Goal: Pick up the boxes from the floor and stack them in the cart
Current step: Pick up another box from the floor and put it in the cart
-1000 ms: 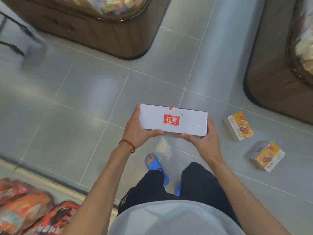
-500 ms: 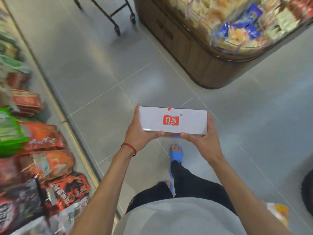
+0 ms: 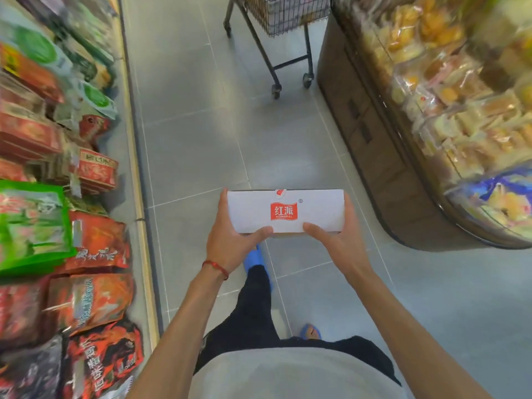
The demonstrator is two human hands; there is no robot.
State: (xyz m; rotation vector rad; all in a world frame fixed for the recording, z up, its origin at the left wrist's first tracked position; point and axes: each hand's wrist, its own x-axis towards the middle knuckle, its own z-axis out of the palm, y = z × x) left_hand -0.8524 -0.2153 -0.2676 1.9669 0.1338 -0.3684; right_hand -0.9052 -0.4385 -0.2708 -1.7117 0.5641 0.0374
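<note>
In a shop aisle of grey floor tiles [image 3: 201, 145], a snack shelf [image 3: 57, 197] runs along the left and a wooden display bin [image 3: 374, 145] of wrapped pastries stands on the right. Ahead, a wire cart [image 3: 283, 17] holds goods too blurred to name. The left hand [image 3: 230, 243] and right hand [image 3: 336, 243] clasp 1 white box [image 3: 288, 211] by its ends, above the floor. Compared with 0.5 s ago, the cart is nearer and its basket shows.

Cart [image 3: 283, 15] cut off above
</note>
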